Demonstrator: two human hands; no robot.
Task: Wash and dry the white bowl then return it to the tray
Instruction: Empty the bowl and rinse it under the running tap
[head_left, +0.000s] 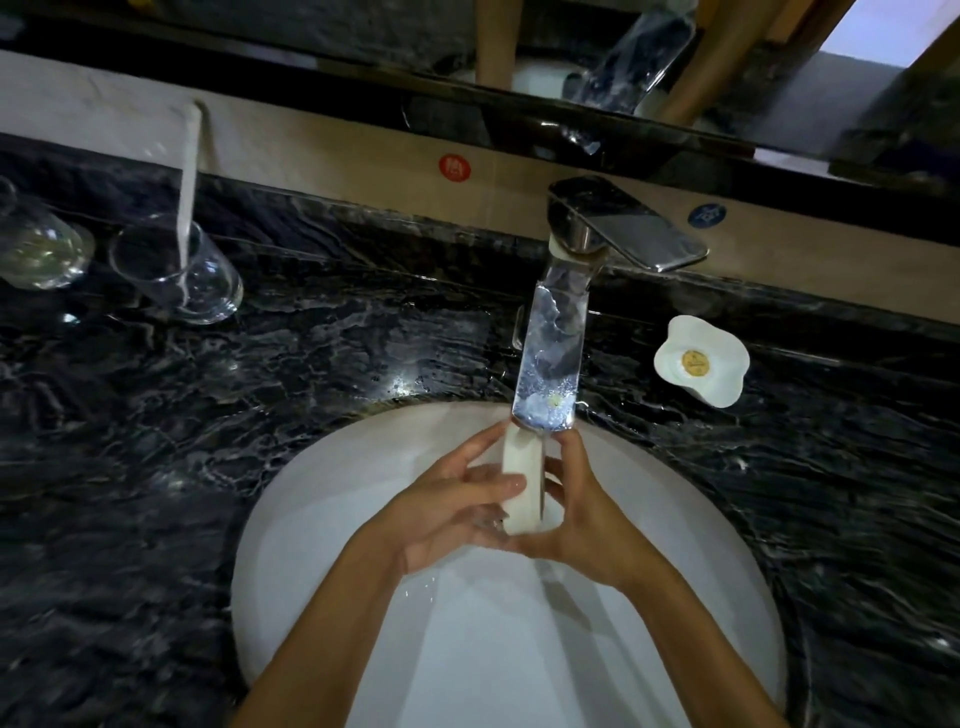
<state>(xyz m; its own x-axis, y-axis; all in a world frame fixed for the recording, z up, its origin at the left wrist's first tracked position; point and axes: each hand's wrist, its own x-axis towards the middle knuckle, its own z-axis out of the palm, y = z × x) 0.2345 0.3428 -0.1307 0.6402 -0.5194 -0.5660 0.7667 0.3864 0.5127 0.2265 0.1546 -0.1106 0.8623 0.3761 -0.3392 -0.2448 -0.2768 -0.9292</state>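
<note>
The white bowl (521, 486) is held on edge over the white sink basin (322, 519), directly under the spout of the chrome faucet (558, 338). It is clasped between both hands: the left hand (457, 512) is closed against its outer face, fingers wrapped onto the rim, and the right hand (579, 514) is pressed to the opposite side, fingers curled round the edge. A thin stream of water is seen beside the bowl. On the dark marble counter (322, 353), a flower-shaped white dish (701, 361) lies right of the faucet. Two clear glasses stand far left; one glass (176, 270) holds a white stick.
</note>
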